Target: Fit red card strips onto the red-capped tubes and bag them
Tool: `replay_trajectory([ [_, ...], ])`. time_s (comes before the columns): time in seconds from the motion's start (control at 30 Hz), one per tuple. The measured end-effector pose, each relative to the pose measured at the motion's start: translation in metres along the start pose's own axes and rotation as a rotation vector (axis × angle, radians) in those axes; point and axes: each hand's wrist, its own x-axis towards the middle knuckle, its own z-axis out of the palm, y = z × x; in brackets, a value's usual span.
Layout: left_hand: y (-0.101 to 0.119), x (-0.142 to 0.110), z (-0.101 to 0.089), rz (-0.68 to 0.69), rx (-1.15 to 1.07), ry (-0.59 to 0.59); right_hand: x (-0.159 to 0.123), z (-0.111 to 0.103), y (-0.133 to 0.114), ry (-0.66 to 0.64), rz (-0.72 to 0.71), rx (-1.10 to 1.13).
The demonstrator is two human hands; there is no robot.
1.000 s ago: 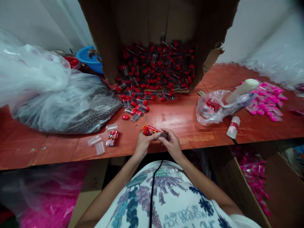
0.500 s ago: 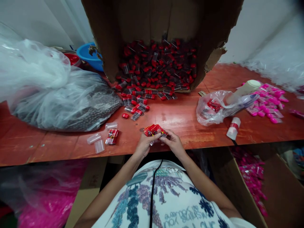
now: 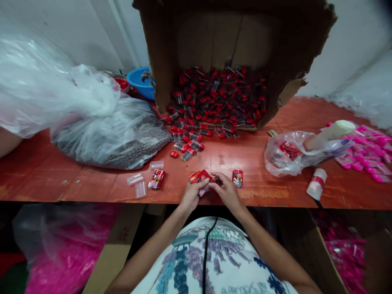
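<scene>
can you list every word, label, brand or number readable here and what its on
No text can be read for certain.
Fanned red packets in the left hand: print too small to read.
Single red packet lying on the table: too small.
Red stack beside the clear tubes: too small.
Shirt: lettering at the bottom edge, faint and cut off.

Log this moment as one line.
left hand: holding fanned red printed labels | right hand: at their right edge | wooden table: another label right of hands
</scene>
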Motion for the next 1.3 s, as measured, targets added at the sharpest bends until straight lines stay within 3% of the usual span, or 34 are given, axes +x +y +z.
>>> replay_trajectory([
  [0.1,0.007,0.000,-0.009,0.084,-0.017,0.017,0.016,0.022,-0.008,-0.069,-0.047,0.076],
  [0.23,0.024,0.002,-0.028,0.160,-0.073,0.164,0.049,0.033,-0.012,-0.294,-0.150,0.039],
  [0.37,0.040,0.006,-0.039,0.156,-0.175,0.282,0.095,0.055,-0.020,-0.260,-0.057,-0.277],
  [0.5,0.049,0.007,-0.043,0.087,-0.251,0.273,0.119,0.081,-0.031,-0.294,-0.051,-0.626],
  [0.6,0.051,0.006,-0.044,0.034,-0.295,0.247,0.111,0.086,-0.030,-0.268,-0.099,-0.706],
  [0.7,0.053,0.005,-0.044,-0.016,-0.329,0.267,0.088,0.073,-0.019,-0.230,-0.126,-0.575],
  [0.87,0.052,0.007,-0.041,-0.052,-0.343,0.252,0.043,0.045,-0.008,-0.065,-0.012,0.089],
  [0.97,0.046,0.010,-0.034,-0.034,-0.323,0.239,0.020,0.038,-0.017,-0.071,0.100,0.370],
  [1.1,0.037,0.013,-0.025,0.009,-0.285,0.237,0.004,0.035,-0.025,-0.052,0.121,0.374],
  [1.3,0.030,0.011,-0.017,0.114,-0.229,0.203,0.002,0.029,-0.019,0.019,0.106,0.347],
])
